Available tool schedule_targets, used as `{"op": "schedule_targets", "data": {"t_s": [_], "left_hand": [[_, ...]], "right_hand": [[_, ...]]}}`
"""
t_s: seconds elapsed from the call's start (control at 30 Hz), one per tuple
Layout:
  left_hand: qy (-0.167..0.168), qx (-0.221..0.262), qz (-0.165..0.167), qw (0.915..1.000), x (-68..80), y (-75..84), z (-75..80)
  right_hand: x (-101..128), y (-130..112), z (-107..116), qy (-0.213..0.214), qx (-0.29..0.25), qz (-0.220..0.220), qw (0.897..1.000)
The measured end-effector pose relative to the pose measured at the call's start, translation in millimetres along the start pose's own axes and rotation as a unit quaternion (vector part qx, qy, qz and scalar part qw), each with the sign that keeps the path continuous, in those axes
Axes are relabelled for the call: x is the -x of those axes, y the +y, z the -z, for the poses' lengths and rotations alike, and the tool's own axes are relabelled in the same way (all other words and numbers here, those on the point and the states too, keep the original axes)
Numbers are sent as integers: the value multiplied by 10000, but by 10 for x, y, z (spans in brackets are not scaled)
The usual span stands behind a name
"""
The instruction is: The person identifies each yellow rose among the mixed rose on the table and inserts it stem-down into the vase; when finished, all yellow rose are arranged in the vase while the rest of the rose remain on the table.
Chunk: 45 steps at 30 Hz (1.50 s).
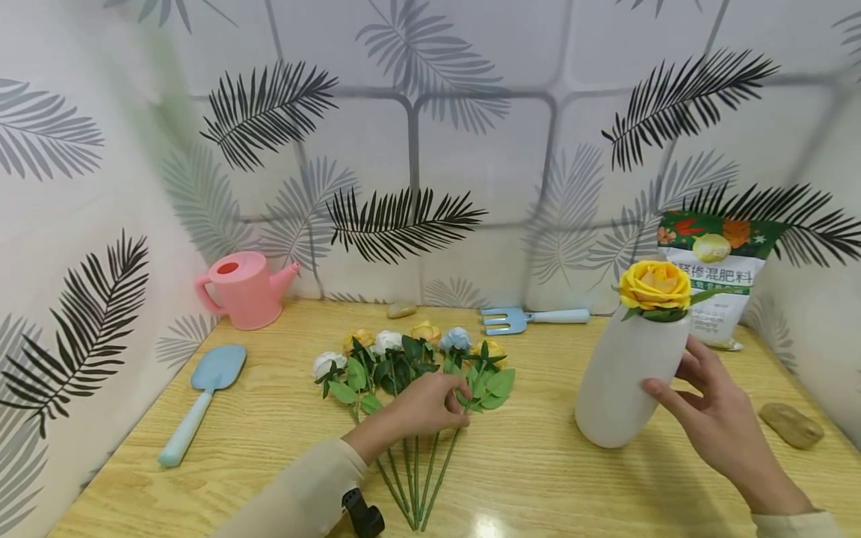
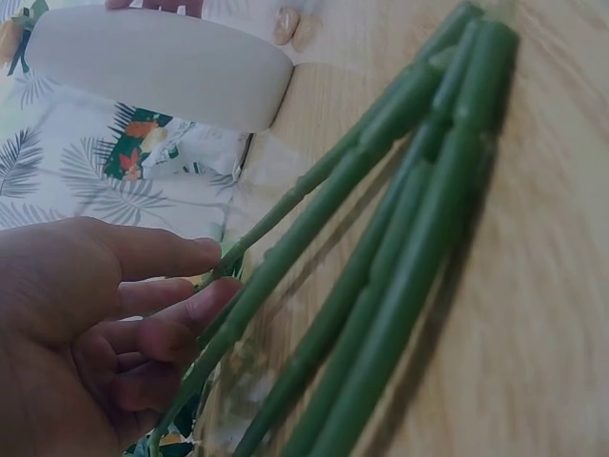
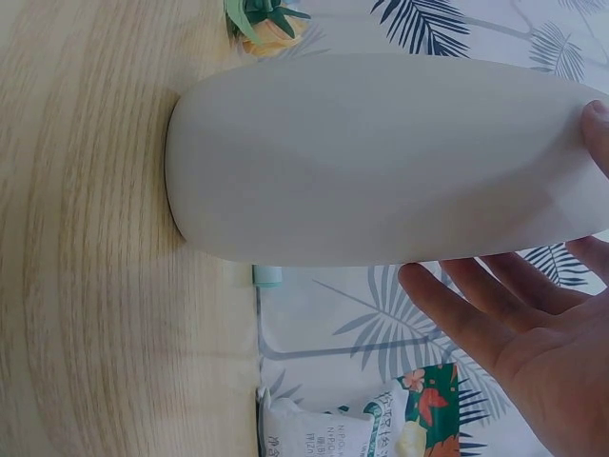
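Observation:
Several artificial flowers (image 1: 410,359) in yellow, white and pale blue lie in a bundle on the wooden table (image 1: 525,478), their green stems (image 2: 400,248) pointing toward me. My left hand (image 1: 460,407) rests over the bundle and pinches one thin stem between thumb and fingers (image 2: 181,309). A white vase (image 1: 622,381) stands at the right, tilted, with one yellow rose (image 1: 655,286) in its mouth. My right hand (image 1: 673,377) cups the vase with straight fingers (image 3: 476,324), the thumb touching its side.
A pink watering can (image 1: 245,290) stands at the back left and a blue trowel (image 1: 202,396) lies at the left. At the back lie a blue hand rake (image 1: 525,319) and a fertiliser bag (image 1: 720,284). A stone (image 1: 791,424) lies at the far right. Leaf-patterned walls close in three sides.

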State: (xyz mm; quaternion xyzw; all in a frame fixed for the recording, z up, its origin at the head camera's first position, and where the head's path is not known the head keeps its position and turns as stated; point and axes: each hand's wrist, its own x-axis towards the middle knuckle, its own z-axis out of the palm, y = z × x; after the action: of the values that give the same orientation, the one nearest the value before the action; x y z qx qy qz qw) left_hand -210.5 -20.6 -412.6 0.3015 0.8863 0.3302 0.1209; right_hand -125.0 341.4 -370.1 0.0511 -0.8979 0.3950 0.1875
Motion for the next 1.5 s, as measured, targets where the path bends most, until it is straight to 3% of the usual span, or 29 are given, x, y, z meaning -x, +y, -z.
{"op": "schedule_targets", "data": {"t_s": [0.17,0.43,0.7,0.87,1.0,1.3,1.5], "left_hand": [[-1,70,121,9999,-5,15,-27],[194,1214,447,9914,-31,47,-36],[371,1777,200,9832,-57,143,-28],[696,1988,-381,9768,-98,297,23],[1008,2183,-1086,9646,-161,475,91],[1492,2739,-2413,9190,-285,995,261],[1818,2742,-3257,8864,-381,1360,393]], "right_hand": [[17,0,-1,-11,-58,-5,10000],[26,-16,-5,80,-79,92,9999],[16,-22,8,58,-120,151,9998],[17,-24,9,111,-119,228,9996],[16,-24,12,141,-97,265,9995],[35,-34,0,170,-299,445,9984],[43,-42,2,198,-326,524,9979]]}}
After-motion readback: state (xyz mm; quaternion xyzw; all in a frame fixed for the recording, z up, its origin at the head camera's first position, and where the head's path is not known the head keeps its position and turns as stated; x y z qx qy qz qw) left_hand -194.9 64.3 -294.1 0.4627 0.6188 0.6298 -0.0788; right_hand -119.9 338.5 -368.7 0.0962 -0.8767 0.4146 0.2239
